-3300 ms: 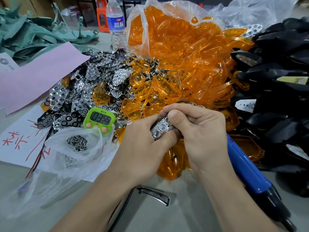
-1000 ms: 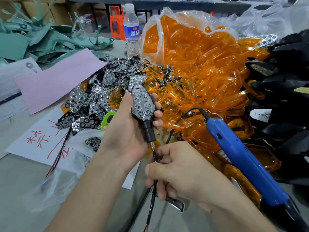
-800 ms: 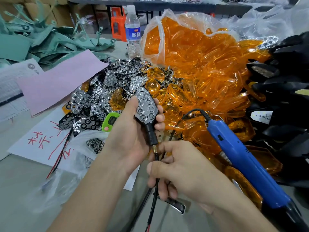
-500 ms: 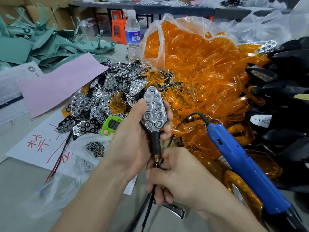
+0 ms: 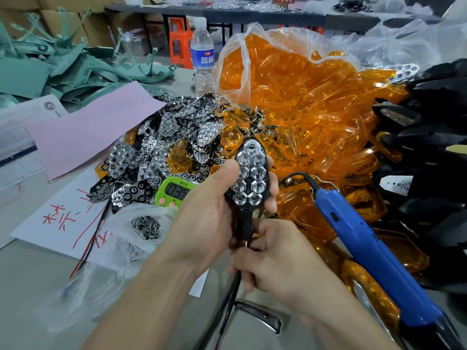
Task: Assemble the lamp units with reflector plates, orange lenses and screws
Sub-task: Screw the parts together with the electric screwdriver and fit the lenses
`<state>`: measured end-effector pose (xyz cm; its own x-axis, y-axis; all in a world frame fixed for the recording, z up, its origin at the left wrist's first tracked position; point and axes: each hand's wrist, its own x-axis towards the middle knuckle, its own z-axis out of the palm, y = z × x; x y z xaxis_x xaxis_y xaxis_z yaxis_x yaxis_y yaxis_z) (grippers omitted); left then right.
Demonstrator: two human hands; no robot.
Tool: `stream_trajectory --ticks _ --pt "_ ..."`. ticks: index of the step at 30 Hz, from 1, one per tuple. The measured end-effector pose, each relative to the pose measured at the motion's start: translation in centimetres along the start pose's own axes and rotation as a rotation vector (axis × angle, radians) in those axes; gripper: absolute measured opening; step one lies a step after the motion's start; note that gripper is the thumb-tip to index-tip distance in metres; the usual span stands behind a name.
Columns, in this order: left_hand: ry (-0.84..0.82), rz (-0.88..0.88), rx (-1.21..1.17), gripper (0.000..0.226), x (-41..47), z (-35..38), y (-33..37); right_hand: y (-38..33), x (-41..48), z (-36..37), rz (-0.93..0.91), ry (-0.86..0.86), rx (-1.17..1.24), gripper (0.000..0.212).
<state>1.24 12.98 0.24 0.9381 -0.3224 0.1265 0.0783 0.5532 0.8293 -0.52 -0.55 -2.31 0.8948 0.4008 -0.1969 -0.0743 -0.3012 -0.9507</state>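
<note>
Holding the lamp unit [image 5: 251, 180] upright over the surface's [image 5: 27, 286] near edge, we curl our left hand [image 5: 204, 223] round its body and right hand [image 5: 275, 258] round its wires [image 5: 232, 294] below, orange lenses [image 5: 316, 117] crowding beyond.

Single head-worn wide-angle view. Looked forward and down from table [image 5: 30, 294] near edge toward far edge. Very close: left hand [image 5: 202, 223], right hand [image 5: 275, 258], lamp [image 5: 250, 178] they held filled lower centre. Second table [image 5: 252, 15] showed well behind.
</note>
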Motion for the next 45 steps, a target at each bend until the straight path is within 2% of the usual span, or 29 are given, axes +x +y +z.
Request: stream_trajectory --ticks 9,12,16,24,32,36,40,42,45 --pt "0.084 0.039 -0.024 0.042 0.1 0.1 0.0 -0.1 -0.3 -0.7 -0.001 -0.127 -0.103 0.005" --pt "0.087 0.022 -0.011 0.041 0.3 0.0 -0.2 -0.2 0.0 -0.8 -0.027 -0.063 -0.074 0.003" --pt "0.092 0.019 0.025 0.041 0.4 -0.2 -0.4 -0.1 0.1 -0.5 -0.025 0.002 -0.028 0.015" --pt "0.092 0.022 0.031 0.042 0.4 -0.3 -0.4 -0.8 -0.2 0.1 -0.068 0.1 0.025 0.017" --pt "0.161 0.077 0.287 0.039 0.6 -0.7 -0.8 -0.8 -0.5 -0.3 -0.041 0.216 -0.065 0.013" --pt "0.185 0.054 0.371 0.043 0.3 -1.1 -0.8 -1.1 -0.6 0.1 -0.053 0.178 0.058 0.04" --pt "0.199 0.039 0.455 0.042 0.3 -1.0 -0.6 -1.6 -0.4 -0.1 -0.071 0.204 0.386 0.013" --pt "0.208 0.076 0.56 0.034 0.5 -0.9 -0.8 -1.9 -0.5 -0.4 -0.033 0.168 0.581 0.013" --pt "0.213 0.195 0.726 0.057 0.7 -0.9 -1.1 -1.9 -0.8 -0.6 0.056 0.141 0.515 0.015"
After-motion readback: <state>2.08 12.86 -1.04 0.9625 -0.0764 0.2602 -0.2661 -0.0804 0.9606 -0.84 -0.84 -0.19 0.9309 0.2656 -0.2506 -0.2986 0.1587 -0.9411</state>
